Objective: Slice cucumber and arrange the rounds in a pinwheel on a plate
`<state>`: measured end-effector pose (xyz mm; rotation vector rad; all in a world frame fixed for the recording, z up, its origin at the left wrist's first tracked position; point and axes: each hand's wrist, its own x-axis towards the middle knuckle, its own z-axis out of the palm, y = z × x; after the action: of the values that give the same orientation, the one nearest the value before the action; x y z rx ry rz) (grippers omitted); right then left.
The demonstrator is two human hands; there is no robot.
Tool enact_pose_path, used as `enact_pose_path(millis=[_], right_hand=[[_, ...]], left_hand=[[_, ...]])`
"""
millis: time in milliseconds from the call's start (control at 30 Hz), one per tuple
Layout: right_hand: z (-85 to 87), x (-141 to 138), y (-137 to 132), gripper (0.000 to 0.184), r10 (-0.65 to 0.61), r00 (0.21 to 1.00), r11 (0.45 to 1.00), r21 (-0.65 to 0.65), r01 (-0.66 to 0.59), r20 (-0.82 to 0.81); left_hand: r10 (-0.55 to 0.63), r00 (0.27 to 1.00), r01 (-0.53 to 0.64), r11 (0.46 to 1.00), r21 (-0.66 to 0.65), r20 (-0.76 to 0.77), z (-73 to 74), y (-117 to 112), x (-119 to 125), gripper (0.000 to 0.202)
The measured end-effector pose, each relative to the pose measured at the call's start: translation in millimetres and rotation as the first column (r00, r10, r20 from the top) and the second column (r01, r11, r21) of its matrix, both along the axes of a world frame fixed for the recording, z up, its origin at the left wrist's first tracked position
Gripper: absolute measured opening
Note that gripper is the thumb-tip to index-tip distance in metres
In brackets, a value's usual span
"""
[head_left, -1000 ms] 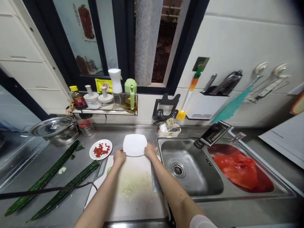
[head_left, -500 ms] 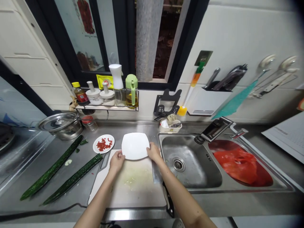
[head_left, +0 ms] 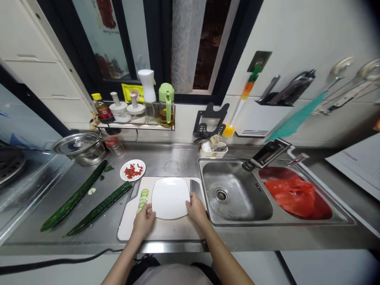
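Observation:
A square white plate (head_left: 170, 197) lies on the white cutting board (head_left: 130, 221) in front of me. My left hand (head_left: 144, 221) grips its near-left corner and my right hand (head_left: 196, 209) grips its near-right edge, fingers curled on the rim. A row of cucumber slices (head_left: 142, 198) lies on the board just left of the plate. A knife blade (head_left: 195, 186) rests on the board at the plate's right.
Two long cucumbers (head_left: 97, 208) lie on the steel counter to the left, beside a small plate of chopped red chilli (head_left: 132, 170). A lidded steel pot (head_left: 79, 147) stands far left. The sink (head_left: 237, 198) is to the right, with a red bag (head_left: 293, 194) in the second basin.
Both hands have drawn the white plate back from the counter behind the board onto the board, toward me. The cucumber slices and knife blade now show beside it.

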<state>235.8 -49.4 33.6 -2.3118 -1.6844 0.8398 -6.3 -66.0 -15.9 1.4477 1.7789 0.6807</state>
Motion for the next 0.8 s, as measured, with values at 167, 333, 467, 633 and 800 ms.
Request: enact_pose_path(millis=[167, 333, 467, 633, 800], right_hand=[[-5.4, -4.2, -19.0, 0.037, -0.015, 1.000, 0.999, -0.042, 0.016, 0.014], [-3.4, -8.5, -24.6, 0.037, -0.006, 0.996, 0.997, -0.080, 0.013, 0.086], [-0.8, -11.1, -26.1, 0.038, 0.018, 0.992, 0.995, -0.100, -0.005, 0.126], [1.6, -13.4, -27.2, 0.036, 0.018, 0.989, 0.993, -0.114, -0.002, 0.146], [4.3, -17.4, -28.6, 0.043, 0.040, 0.983, 0.992, -0.123, -0.018, 0.181]], left_hand=[[-0.017, 1.000, 0.016, 0.999, -0.049, -0.022, -4.7, -16.5, -1.8, 0.028], [-0.006, 0.999, 0.002, 0.998, -0.058, -0.053, -1.5, -20.7, -1.4, 0.025], [-0.007, 0.998, 0.003, 0.998, -0.057, -0.068, 1.9, -22.1, -1.2, 0.024], [-0.004, 0.997, -0.001, 0.998, -0.062, -0.079, 3.5, -21.2, -1.5, 0.025], [-0.033, 0.996, 0.027, 0.997, -0.067, -0.084, 9.2, -23.4, -4.6, 0.030]])
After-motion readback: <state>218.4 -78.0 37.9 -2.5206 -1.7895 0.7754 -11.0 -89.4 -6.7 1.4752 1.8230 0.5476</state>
